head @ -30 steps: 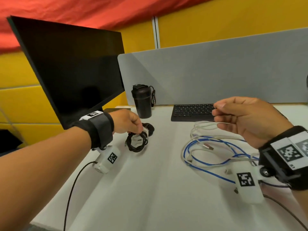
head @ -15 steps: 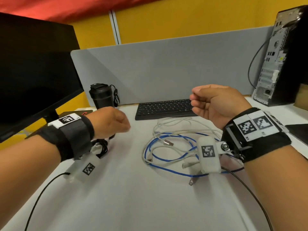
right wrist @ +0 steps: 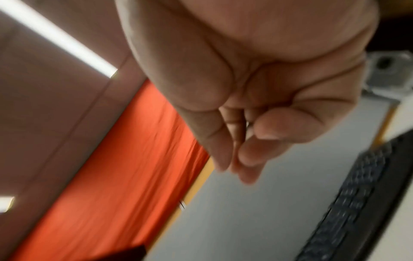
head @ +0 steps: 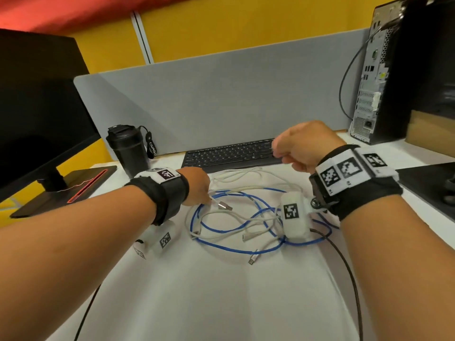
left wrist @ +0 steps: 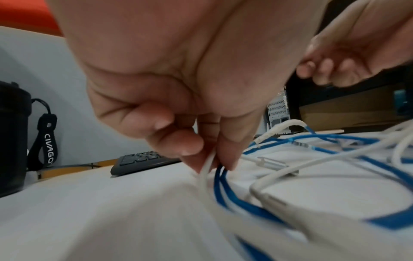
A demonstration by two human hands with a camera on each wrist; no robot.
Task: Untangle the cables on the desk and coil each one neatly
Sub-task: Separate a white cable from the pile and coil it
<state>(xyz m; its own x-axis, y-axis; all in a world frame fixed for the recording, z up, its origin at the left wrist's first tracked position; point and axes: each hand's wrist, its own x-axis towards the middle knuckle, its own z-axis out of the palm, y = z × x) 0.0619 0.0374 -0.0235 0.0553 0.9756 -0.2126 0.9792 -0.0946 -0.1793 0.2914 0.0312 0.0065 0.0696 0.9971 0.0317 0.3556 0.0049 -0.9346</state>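
Observation:
A tangle of blue cable (head: 236, 249) and white cables (head: 236, 212) lies on the white desk (head: 221, 303) in front of the keyboard. My left hand (head: 210, 199) reaches into the tangle's left side. In the left wrist view, the left hand (left wrist: 210, 159) pinches a white cable (left wrist: 206, 176) between thumb and fingers, with a blue strand (left wrist: 220, 178) right beside it. A silver USB plug (head: 224, 206) lies just past the fingertips. My right hand (head: 283, 156) hovers above the tangle's far right, fingers curled in and thumb against them (right wrist: 236, 151), with nothing seen in it.
A black keyboard (head: 234, 153) sits behind the tangle against a grey partition (head: 221, 94). A black tumbler (head: 128, 148) and a monitor (head: 37, 107) on its base (head: 73, 185) stand at left. A PC tower (head: 394, 70) stands at back right. Thin black wires (head: 344, 267) trail from my wrists.
My left hand left the black coil at the left, moved right into the tangle and took hold of a white cable. The right hand stays raised with its fingers curled.

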